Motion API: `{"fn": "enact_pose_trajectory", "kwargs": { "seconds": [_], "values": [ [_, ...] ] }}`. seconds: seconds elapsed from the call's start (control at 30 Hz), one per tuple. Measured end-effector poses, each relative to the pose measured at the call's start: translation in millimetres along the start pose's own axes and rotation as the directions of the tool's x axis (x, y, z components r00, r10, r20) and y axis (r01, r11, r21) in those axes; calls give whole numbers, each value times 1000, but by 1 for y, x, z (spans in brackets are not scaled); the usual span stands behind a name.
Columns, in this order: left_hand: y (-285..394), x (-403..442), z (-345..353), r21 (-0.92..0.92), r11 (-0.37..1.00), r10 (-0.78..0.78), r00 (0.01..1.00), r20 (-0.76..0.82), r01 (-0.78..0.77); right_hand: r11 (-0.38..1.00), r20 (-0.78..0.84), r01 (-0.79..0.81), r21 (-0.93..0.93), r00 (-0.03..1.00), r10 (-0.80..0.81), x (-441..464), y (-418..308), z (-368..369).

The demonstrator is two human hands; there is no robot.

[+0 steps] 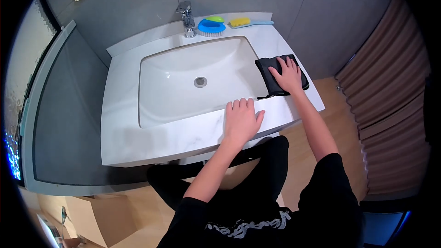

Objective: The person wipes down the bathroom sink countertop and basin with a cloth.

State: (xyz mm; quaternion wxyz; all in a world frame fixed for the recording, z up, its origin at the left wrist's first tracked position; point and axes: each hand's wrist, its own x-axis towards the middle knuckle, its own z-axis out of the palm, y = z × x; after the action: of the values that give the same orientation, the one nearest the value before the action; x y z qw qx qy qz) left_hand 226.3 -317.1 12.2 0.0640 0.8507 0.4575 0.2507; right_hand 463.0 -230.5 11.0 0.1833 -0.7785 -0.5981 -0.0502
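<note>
My right hand (288,76) lies on a folded black cloth (270,71), its fingers spread flat over the top. The cloth rests on the white countertop at the right of the sink, and a small loop or cord pokes out at its near left corner. My left hand (241,120) sits palm down on the front of the countertop (188,135), with straight fingertips at the sink's near rim and the thumb held apart. It holds nothing. Between the counter's sides is the white sink (172,96), with a round metal drain (200,82).
A chrome faucet (187,20) stands behind the sink. Beside it are a blue and green scrub brush (211,26) and a yellow-headed brush (240,22) with a light blue handle. A brown pleated curtain (390,96) hangs at right; a cardboard-coloured box (105,218) stands at lower left.
</note>
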Motion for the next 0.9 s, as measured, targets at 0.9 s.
{"fn": "enact_pose_trajectory", "kwargs": {
  "seconds": [0.9],
  "values": [
    [6,2,-4,15,1000,-9,999,32,9,995,69,-98,-32,993,100,73,-12,22]
  ]
}}
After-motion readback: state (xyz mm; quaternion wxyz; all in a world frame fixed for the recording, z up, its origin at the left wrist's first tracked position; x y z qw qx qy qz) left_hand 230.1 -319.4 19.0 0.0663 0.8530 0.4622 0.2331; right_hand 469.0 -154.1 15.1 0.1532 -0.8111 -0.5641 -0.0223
